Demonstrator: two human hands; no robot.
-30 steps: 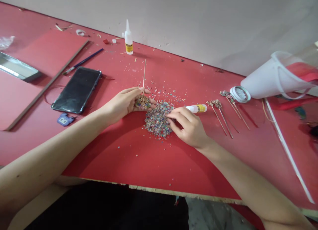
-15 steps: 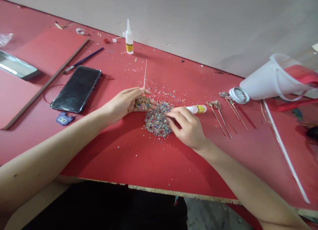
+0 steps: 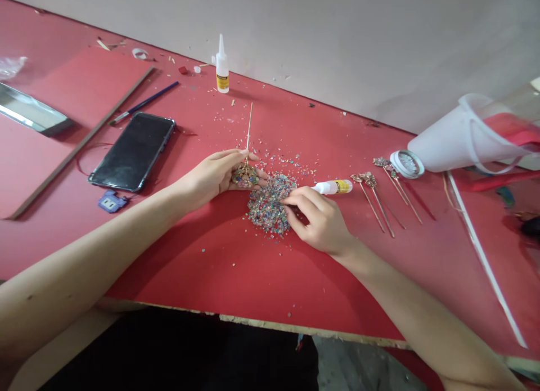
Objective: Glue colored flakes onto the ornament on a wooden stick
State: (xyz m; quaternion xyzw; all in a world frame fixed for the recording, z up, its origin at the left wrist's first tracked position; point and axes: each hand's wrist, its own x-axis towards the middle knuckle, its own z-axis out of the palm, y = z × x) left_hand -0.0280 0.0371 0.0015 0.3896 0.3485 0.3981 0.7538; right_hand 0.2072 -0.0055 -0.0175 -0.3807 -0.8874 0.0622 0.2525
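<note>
My left hand (image 3: 219,171) holds an ornate hairpin (image 3: 245,177) at the left edge of a pile of chips. Its decorated head, set with coloured bits, lies over my fingers, and the thin gold pin points away from me. Beside it spreads the heap of small, glittering, multicoloured chips (image 3: 270,211). My right hand (image 3: 318,216) is at the heap's right side, thumb and fingertips pinched together over the chips. Whatever is between those fingertips is too small to make out. Just behind my right hand lies a glue bottle (image 3: 337,187) with a yellow label, partly covered by the hand.
Several finished-looking hairpins (image 3: 373,197) lie to the right, near a white cap (image 3: 407,163) and a tipped white cup (image 3: 442,135). Another glue bottle (image 3: 223,70) stands upright at the back. Leftward are a phone (image 3: 133,151), a paintbrush (image 3: 145,103) and a wooden strip (image 3: 84,140).
The whole view has shifted slightly. My left hand still holds the hairpin, and my right fingertips stay at the heap with hardly any movement.
</note>
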